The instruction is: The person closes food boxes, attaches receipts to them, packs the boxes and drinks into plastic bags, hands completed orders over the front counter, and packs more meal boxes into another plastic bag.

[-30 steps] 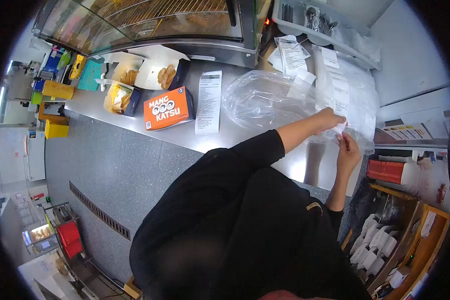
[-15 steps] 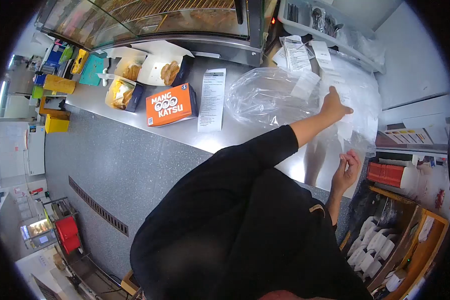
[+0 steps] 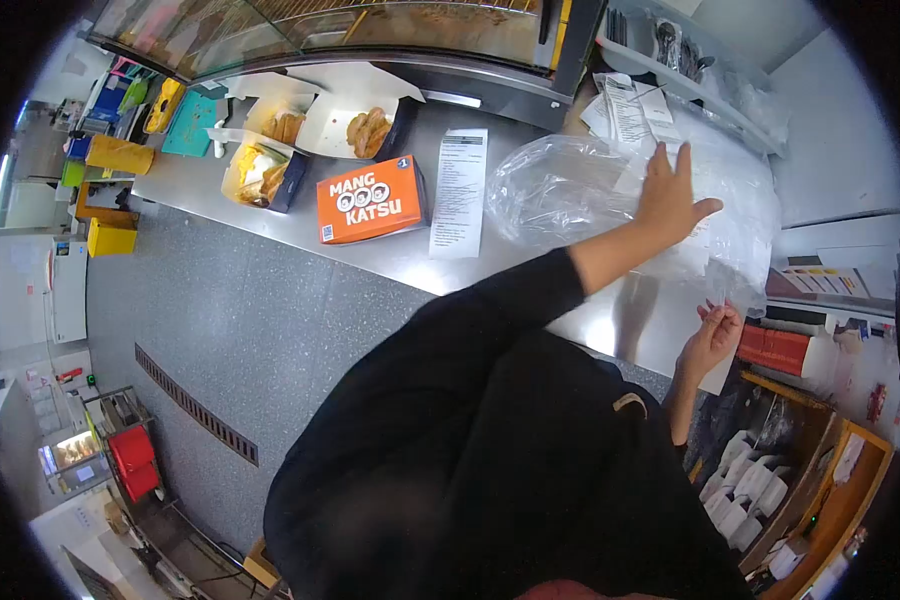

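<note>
My left hand (image 3: pixel 673 200) lies palm down with its fingers spread on clear plastic bags (image 3: pixel 735 195), a flat stack on the steel counter. Lower down, my right hand (image 3: pixel 711 337) pinches the near edge of the plastic with thumb and fingers. A loose, puffed clear bag (image 3: pixel 550 190) lies to the left of my left hand. Printed receipts (image 3: pixel 625 115) lie just beyond its fingertips. Further left is a long receipt (image 3: pixel 458 195), beside a closed orange box (image 3: pixel 370 203) marked "MANG KATSU".
Open boxes with fried food (image 3: pixel 368 132) stand by a glass display case (image 3: pixel 370 30). A cutlery tray (image 3: pixel 690 65) sits at the back right. A teal board (image 3: pixel 190 125) lies at the far left. Below the counter, a wooden shelf (image 3: pixel 863 490) holds white items.
My right hand has moved up to the plastic's edge and closed on it. My left hand's fingers have spread wider. The view has shifted slightly.
</note>
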`<state>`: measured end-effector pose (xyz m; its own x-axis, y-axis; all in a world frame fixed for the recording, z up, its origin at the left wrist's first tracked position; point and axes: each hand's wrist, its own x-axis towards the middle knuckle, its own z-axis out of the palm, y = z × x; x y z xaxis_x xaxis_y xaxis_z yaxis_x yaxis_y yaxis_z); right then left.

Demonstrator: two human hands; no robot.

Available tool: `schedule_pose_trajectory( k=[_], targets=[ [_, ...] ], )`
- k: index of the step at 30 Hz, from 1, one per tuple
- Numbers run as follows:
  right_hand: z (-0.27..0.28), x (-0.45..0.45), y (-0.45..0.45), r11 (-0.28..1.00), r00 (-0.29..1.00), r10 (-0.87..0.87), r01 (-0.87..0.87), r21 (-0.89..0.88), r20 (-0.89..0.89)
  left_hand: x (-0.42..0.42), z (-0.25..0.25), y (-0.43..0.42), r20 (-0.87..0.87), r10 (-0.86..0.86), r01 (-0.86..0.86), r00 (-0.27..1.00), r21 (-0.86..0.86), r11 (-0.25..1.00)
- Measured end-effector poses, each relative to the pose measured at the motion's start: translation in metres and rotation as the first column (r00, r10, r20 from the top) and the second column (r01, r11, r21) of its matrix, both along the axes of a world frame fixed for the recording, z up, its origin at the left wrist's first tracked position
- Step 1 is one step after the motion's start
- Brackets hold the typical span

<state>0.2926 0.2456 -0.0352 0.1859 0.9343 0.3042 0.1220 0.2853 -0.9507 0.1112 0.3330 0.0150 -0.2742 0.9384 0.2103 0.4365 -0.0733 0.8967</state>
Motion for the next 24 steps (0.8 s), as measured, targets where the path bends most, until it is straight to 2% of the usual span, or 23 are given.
schedule_pose_trajectory(
  k=[1, 3, 4, 5, 6, 7, 8, 10, 12, 13, 15, 17, 18, 21, 24],
  targets=[
    [0.003, -0.01, -0.004, 1.0, 1.0, -0.002, 0.002, 0.009, -0.004, -0.024, -0.001, -0.019, -0.034, -0.056, 0.059, 0.998, 0.088, 0.994],
    [0.01, -0.036, -0.016, 1.0, 1.0, -0.006, 0.006, 0.024, -0.015, -0.105, 0.011, -0.073, -0.2, -0.204, 0.209, 0.958, 0.004, 0.978],
    [0.01, -0.05, -0.022, 0.999, 0.999, 0.044, -0.044, -0.017, -0.012, -0.154, 0.006, -0.098, -0.312, -0.206, 0.208, 0.927, -0.027, 0.978],
    [0.009, -0.065, -0.027, 0.994, 0.996, 0.092, -0.092, -0.058, -0.012, -0.202, 0.012, -0.13, -0.343, -0.169, 0.111, 0.924, -0.184, 0.977],
    [0.008, -0.081, -0.031, 0.985, 0.99, 0.139, -0.14, -0.098, -0.012, -0.253, -0.003, -0.153, -0.545, -0.117, -0.014, 0.83, -0.231, 0.973],
    [0.005, -0.102, -0.035, 0.975, 0.976, 0.198, -0.206, -0.084, -0.087, -0.29, 0.008, -0.175, -0.568, -0.233, -0.062, 0.789, -0.451, 0.891],
    [0.011, -0.127, -0.04, 0.965, 0.97, 0.236, -0.24, -0.101, -0.05, -0.318, -0.007, -0.201, -0.611, -0.178, -0.197, 0.772, -0.496, 0.846],
    [0.008, -0.167, -0.043, 0.912, 0.932, 0.345, -0.361, -0.197, -0.111, -0.349, -0.019, -0.225, -0.712, -0.371, -0.321, 0.596, -0.635, 0.703],
    [0.006, -0.209, -0.046, 0.854, 0.897, 0.368, -0.43, -0.293, -0.243, -0.373, -0.04, -0.238, -0.716, -0.36, -0.215, 0.599, -0.576, 0.788],
    [0.007, -0.23, -0.049, 0.841, 0.904, 0.378, -0.426, -0.333, -0.2, -0.384, -0.05, -0.243, -0.718, -0.353, -0.165, 0.6, -0.542, 0.824],
    [-0.006, -0.268, -0.053, 0.787, 0.868, 0.475, -0.493, -0.37, -0.145, -0.393, -0.066, -0.247, -0.686, -0.255, -0.048, 0.682, -0.389, 0.92],
    [-0.012, -0.306, -0.065, 0.718, 0.814, 0.576, -0.546, -0.432, -0.072, -0.405, -0.082, -0.247, -0.608, -0.211, 0.082, 0.765, -0.233, 0.969],
    [-0.013, -0.325, -0.074, 0.687, 0.777, 0.628, -0.573, -0.446, -0.032, -0.406, -0.081, -0.248, -0.613, -0.184, 0.099, 0.769, -0.17, 0.98],
    [-0.019, -0.371, -0.095, 0.657, 0.669, 0.733, -0.651, -0.38, 0.123, -0.412, -0.082, -0.249, -0.529, -0.24, 0.14, 0.814, -0.223, 0.965],
    [-0.023, -0.393, -0.103, 0.697, 0.658, 0.708, -0.594, -0.401, 0.256, -0.418, -0.083, -0.249, -0.452, -0.27, 0.184, 0.85, -0.227, 0.956]
  ],
)
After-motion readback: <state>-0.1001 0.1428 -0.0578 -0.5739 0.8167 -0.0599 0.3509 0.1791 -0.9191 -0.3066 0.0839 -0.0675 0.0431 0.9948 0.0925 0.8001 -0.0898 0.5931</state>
